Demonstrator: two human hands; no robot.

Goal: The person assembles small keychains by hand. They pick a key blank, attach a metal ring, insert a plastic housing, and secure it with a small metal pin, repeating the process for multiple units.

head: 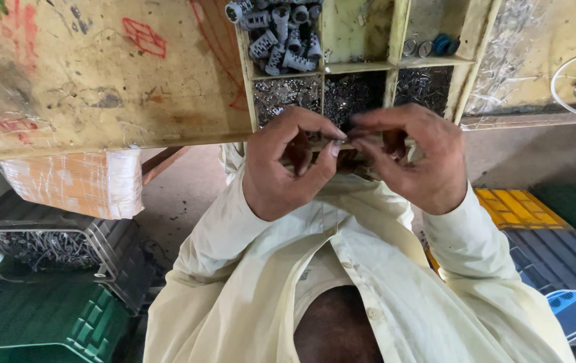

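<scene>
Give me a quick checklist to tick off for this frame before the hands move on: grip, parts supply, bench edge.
1. Both hands meet on one small part: ok. Left hand and right hand pinch together at the bench edge.
2. Identity of the small part: cannot tell, mostly hidden by the fingers.
3. Grey ribbed sleeves stocked in the divided tray: ok.
4. Small metal bits in the front compartments: ok.
5. Hands held above the lap, off the bench: ok.
</scene>
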